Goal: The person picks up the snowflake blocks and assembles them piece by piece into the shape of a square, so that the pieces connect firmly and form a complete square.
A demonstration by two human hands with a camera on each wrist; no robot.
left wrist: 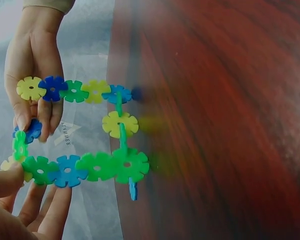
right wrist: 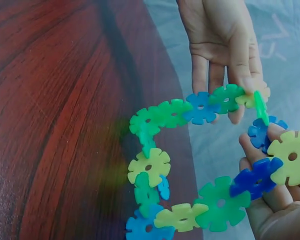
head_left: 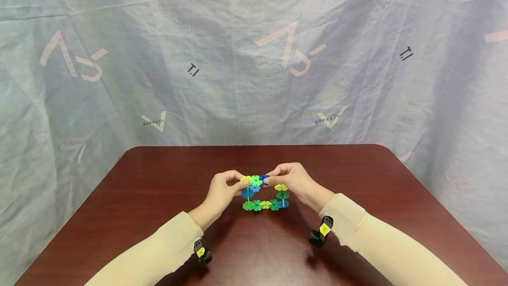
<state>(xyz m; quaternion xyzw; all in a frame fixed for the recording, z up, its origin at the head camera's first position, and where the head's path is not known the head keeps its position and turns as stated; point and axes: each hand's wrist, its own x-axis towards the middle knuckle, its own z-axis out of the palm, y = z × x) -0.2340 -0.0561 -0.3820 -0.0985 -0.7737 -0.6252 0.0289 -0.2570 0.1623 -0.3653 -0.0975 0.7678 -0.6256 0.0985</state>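
Observation:
Slotted flower-shaped plastic discs are linked into a three-sided frame, held above the table. My left hand (head_left: 220,192) pinches a yellow disc (head_left: 245,178) at the frame's left end, between thumb and fingers. Beside it a light green disc (right wrist: 260,107) stands edge-on. My right hand (head_left: 300,184) pinches a dark blue disc (left wrist: 34,130) that meets this green disc; how deep their slots interlock I cannot tell. The frame's other end, a yellow disc (right wrist: 292,156), lies close to my right hand. One small blue disc (left wrist: 133,190) sticks out near a corner.
The dark red wooden table (head_left: 158,171) has rounded far corners. Behind it hangs a grey printed cloth (head_left: 238,92). A small black wrist camera (head_left: 319,237) sits on the right cuff, and another wrist camera (head_left: 203,255) on the left.

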